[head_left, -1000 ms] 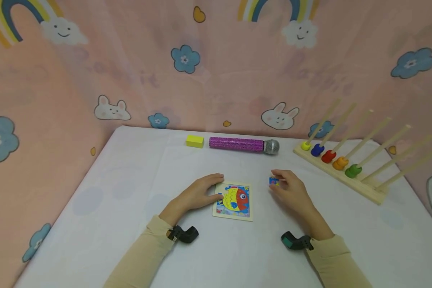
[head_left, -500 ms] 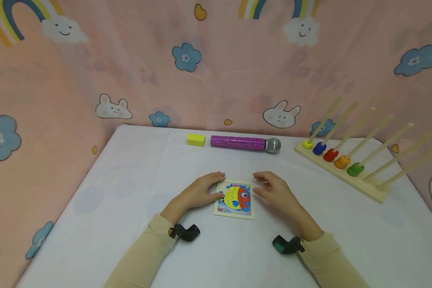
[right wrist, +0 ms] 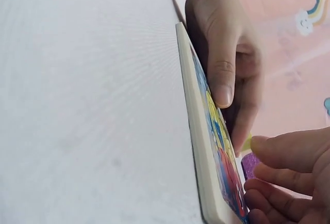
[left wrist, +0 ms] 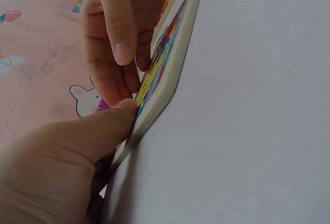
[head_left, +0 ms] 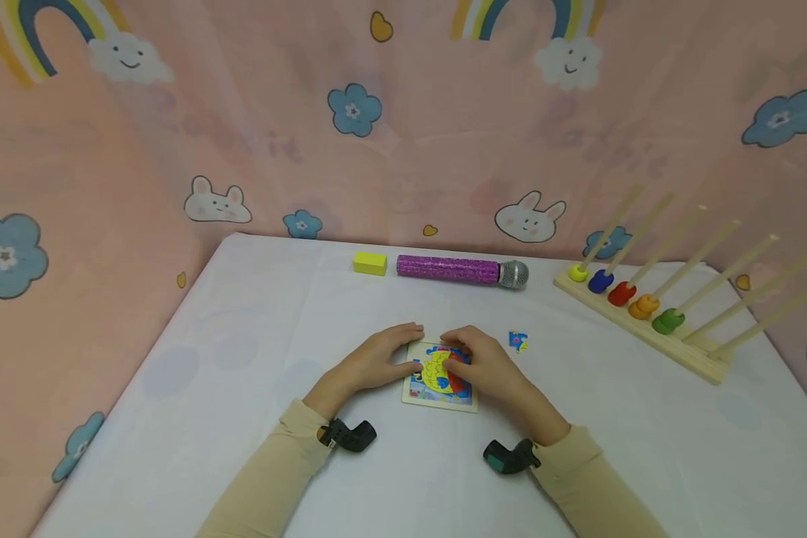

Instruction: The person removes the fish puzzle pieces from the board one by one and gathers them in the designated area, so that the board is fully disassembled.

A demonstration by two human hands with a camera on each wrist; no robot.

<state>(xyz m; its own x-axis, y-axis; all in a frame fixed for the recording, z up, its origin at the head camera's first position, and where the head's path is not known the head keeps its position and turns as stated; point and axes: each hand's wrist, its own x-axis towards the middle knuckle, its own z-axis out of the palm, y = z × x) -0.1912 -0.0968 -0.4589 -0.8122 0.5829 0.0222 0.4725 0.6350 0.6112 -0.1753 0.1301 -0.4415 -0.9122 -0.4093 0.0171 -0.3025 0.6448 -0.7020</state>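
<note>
A small square fish jigsaw puzzle (head_left: 437, 382) in a pale wooden frame lies on the white table, its fish yellow and red. My left hand (head_left: 375, 361) holds the puzzle's left side, thumb on the face and fingers along the far edge. Over the right half of the picture is my right hand (head_left: 489, 368), its fingers loosely bent around the red head. In the right wrist view the right thumb (right wrist: 289, 149) stands apart from the puzzle while the fingertips are close to its surface. A loose blue puzzle piece (head_left: 518, 341) lies on the table beyond the right hand.
Along the back lie a yellow block (head_left: 370, 263) and a purple glittery microphone (head_left: 450, 269). At the right stands a wooden peg rack (head_left: 645, 329) with coloured beads and tall pegs. A pink patterned cloth (head_left: 403, 149) hangs behind the table.
My right hand has let go of the blue piece, leaving it on the table, and has moved left over the puzzle. The left hand has stayed at the puzzle's left side.
</note>
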